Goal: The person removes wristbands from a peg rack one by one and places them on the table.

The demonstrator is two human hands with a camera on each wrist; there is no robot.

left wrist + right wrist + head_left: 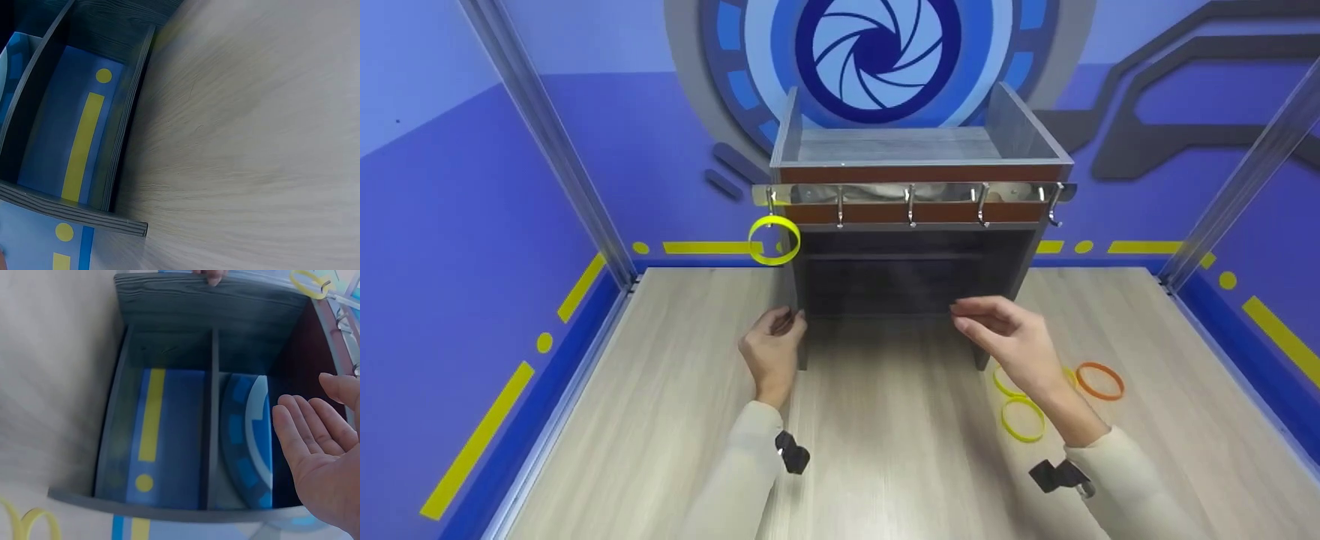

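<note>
Open-palmed, the right hand is seen only in its wrist view, empty before the shelf unit, whose left post the left hand touches, grip unclear; one yellow ring hangs, three rings lie on the surface.

An orange ring and yellow rings lie at four o'clock on the wooden table.

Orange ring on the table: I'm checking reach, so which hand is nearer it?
Right. The right hand hovers just left of the orange ring; the left hand is across the shelf unit.
</note>
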